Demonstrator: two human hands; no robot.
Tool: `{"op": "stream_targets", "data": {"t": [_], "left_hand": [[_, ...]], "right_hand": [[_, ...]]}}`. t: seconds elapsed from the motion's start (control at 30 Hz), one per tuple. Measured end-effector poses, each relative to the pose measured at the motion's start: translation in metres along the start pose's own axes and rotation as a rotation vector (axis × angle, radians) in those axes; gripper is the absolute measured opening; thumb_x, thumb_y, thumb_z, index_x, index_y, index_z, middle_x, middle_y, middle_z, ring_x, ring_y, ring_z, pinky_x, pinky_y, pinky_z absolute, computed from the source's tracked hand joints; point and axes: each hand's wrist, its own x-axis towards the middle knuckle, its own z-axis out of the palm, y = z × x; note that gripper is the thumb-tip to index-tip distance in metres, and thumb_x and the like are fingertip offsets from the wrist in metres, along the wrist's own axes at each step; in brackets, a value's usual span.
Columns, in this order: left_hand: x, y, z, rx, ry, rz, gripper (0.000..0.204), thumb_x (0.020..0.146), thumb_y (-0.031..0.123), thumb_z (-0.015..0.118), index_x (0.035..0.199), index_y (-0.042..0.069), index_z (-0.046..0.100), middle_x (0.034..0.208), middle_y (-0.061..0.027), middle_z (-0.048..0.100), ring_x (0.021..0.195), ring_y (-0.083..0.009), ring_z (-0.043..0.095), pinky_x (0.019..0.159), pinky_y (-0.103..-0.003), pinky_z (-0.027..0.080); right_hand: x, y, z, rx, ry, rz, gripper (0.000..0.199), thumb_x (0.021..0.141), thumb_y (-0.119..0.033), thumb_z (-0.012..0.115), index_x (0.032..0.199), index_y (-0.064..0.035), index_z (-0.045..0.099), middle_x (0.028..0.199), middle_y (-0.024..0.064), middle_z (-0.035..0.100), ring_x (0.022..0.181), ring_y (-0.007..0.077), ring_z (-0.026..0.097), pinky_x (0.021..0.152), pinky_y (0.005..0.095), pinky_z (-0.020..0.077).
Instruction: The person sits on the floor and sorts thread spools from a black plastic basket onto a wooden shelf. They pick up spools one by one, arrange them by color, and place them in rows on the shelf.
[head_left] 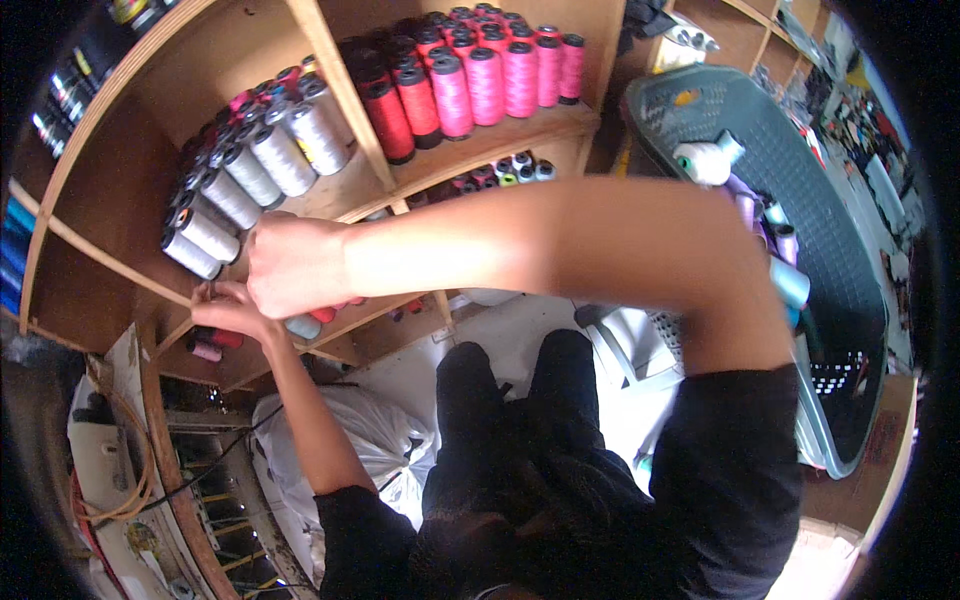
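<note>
My right arm reaches across to the left, and my right hand (298,262) is closed in a fist at the shelf's front edge. Just below it and touching it, my left hand (235,308) has its fingers bent together. Whatever lies between the fingers of either hand is hidden. White and grey thread spools (280,158) stand in rows in the compartment directly behind the hands. The nearest white spool (192,254) is beside my left fingers. Beneath the left hand, a few red and pink spools (207,347) show in a lower compartment.
Red and pink spools (485,85) fill the compartment to the right in the wooden shelf (345,90). A dark green basket (840,250) holding purple, white and light blue spools stands at the right. A white plastic bag (350,440) lies on the floor beside my legs.
</note>
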Motion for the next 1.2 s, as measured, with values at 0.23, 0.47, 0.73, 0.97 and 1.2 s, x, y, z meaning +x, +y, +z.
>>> {"op": "stream_targets", "data": {"t": [0.23, 0.47, 0.73, 0.97, 1.2], "left_hand": [[-0.032, 0.178, 0.045, -0.206, 0.057, 0.280, 0.032, 0.090, 0.003, 0.067, 0.114, 0.003, 0.047, 0.111, -0.0100, 0.049, 0.110, -0.0240, 0.049, 0.103, -0.041, 0.039], [-0.108, 0.357, 0.102, -0.842, -0.522, 0.374, 0.019, 0.086, -0.003, 0.068, 0.101, 0.002, 0.057, 0.100, -0.0152, 0.061, 0.096, -0.0282, 0.059, 0.091, -0.039, 0.045], [-0.164, 0.488, 0.126, -0.942, -1.391, 0.625, 0.016, 0.093, 0.007, 0.063, 0.106, -0.002, 0.064, 0.102, -0.0196, 0.066, 0.099, -0.0321, 0.065, 0.089, -0.040, 0.049], [-0.222, 0.552, 0.178, -0.803, -1.902, 1.052, 0.019, 0.092, 0.009, 0.064, 0.109, -0.001, 0.064, 0.104, -0.0197, 0.067, 0.100, -0.0320, 0.066, 0.089, -0.040, 0.051], [-0.232, 0.567, 0.229, -0.546, -2.011, 1.223, 0.023, 0.091, 0.010, 0.065, 0.112, 0.000, 0.064, 0.105, -0.0199, 0.068, 0.100, -0.0319, 0.067, 0.089, -0.041, 0.052]], "right_hand": [[-0.117, 0.053, -0.111, -0.291, 0.133, -0.023, 0.012, 0.078, -0.016, 0.070, 0.075, -0.0052, 0.068, 0.065, 0.0086, 0.069, 0.069, 0.0246, 0.075, 0.059, 0.0360, 0.0599], [-0.227, 0.148, -0.174, -0.635, -0.031, 0.527, 0.015, 0.095, -0.014, 0.069, 0.096, 0.0005, 0.070, 0.079, 0.0117, 0.072, 0.062, 0.0207, 0.066, 0.055, 0.0351, 0.0556], [-0.408, 0.151, -0.147, -0.716, -0.162, 0.874, 0.015, 0.092, -0.014, 0.071, 0.097, -0.0002, 0.071, 0.083, 0.0127, 0.072, 0.066, 0.0216, 0.067, 0.057, 0.0352, 0.0554], [-0.478, 0.019, -0.097, -0.225, -0.442, 0.983, 0.016, 0.089, -0.015, 0.072, 0.096, -0.0009, 0.072, 0.086, 0.0137, 0.073, 0.071, 0.0235, 0.068, 0.061, 0.0363, 0.0559], [-0.475, -0.032, -0.081, 0.118, -0.485, 0.943, 0.016, 0.086, -0.015, 0.074, 0.095, -0.0015, 0.073, 0.089, 0.0147, 0.073, 0.076, 0.0255, 0.069, 0.065, 0.0374, 0.0564]]}}
